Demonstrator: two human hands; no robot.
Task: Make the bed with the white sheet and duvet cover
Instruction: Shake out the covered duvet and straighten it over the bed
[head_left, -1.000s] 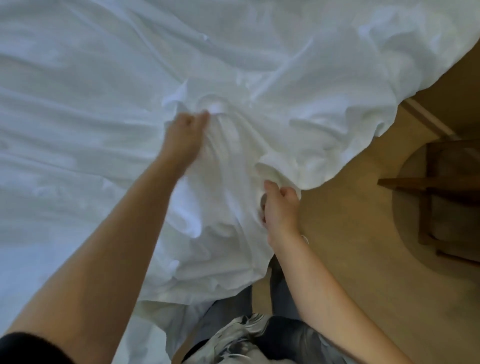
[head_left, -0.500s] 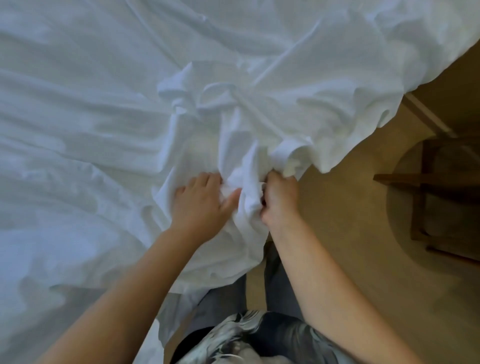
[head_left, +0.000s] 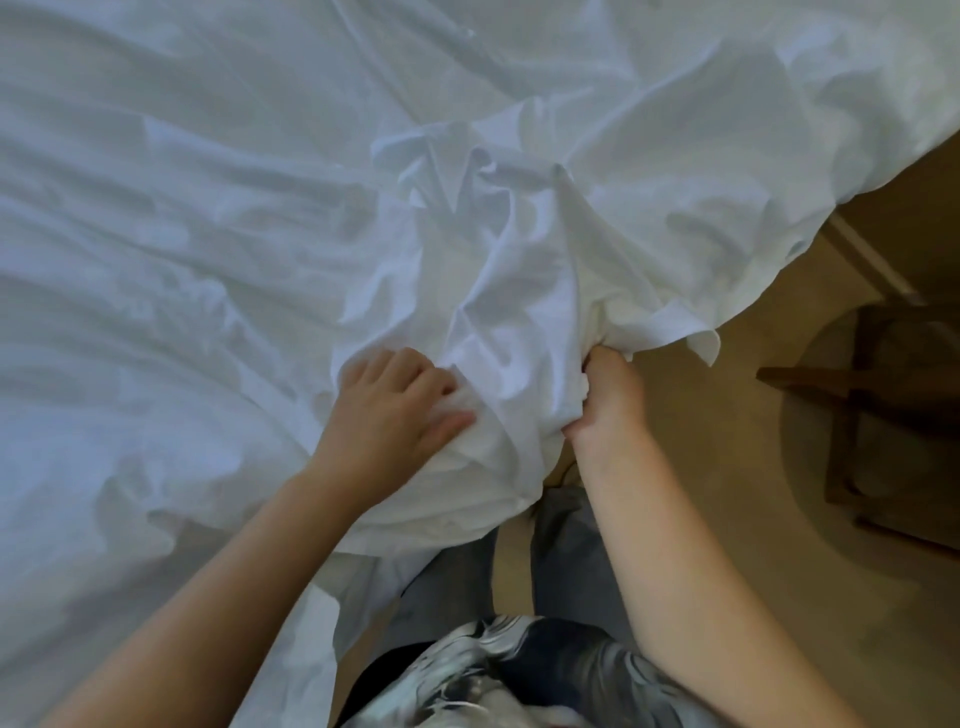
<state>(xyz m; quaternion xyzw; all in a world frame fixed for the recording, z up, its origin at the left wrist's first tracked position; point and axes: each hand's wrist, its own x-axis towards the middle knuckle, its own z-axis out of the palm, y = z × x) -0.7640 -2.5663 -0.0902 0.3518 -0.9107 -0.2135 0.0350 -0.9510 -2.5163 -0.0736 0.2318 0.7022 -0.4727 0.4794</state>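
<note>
White sheet (head_left: 249, 270) fills the left and far part of the view, heavily creased, and its edge drops off toward the tan floor (head_left: 727, 545) on the right. Cannot tell whether this cloth is the sheet or the duvet cover, or whether there are two layers. A bunched fold (head_left: 524, 332) of it rises in the near middle, between the two hands. Left hand (head_left: 395, 415) lies on the cloth just left of the fold, grip closed: fingers curl down into the fabric and the thumb reaches right across a small wad of it. Right hand (head_left: 610, 400) is at the cloth's edge just right of the fold, grip a tight fist round a gathered handful, with a loose corner (head_left: 701, 345) sticking out to its right over the floor. The hands are near each other but not touching, fabric between them. Both forearms are bare and come in from the near side. Below the hands are grey-blue trousers (head_left: 566, 561) and a dark patterned top (head_left: 524, 675), with the cloth hanging just beside the legs. Far right, well apart from the hands, is a dark wooden furniture piece (head_left: 852, 415) over a round shape, kind unclear. A pale strip (head_left: 872, 265) runs along the floor past the cloth's edge.
</note>
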